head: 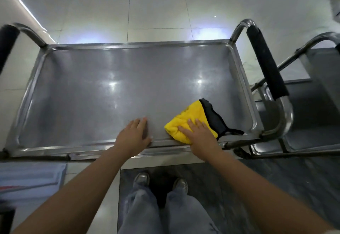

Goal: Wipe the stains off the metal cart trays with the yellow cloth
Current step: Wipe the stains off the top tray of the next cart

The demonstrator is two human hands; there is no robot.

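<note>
Head view, looking down on the top tray of a stainless-steel cart point(77, 93), a shallow rectangular pan with a raised rim and rounded corners; surface dull grey with two bright light reflections near the middle. Right hand point(199, 133) lies flat, fingers straight and spread, pressing down on a folded yellow microfibre cloth with a black edge point(191, 117); not curled round it. Cloth sits on the tray floor at the near right, its near edge touching the tray's front rim; the black trim and a thin black loop trail off to the right toward the corner. Left hand point(135, 135) is relaxed and empty, palm down on the tray floor just left of the cloth, thumb lying along the front rim; apart from the cloth. Cart has tubular metal handles at both ends, each with a black foam grip: right grip point(266, 62), left grip point(7, 42). A second metal cart point(316, 64) stands just beside the first, on the right, partly cut off. Below the tray: blue-grey trouser legs point(165, 213) and two shoes point(160, 180) on a dark mat; pale tiled floor point(165, 3) beyond. Stains on the tray: cannot tell from this view.
</note>
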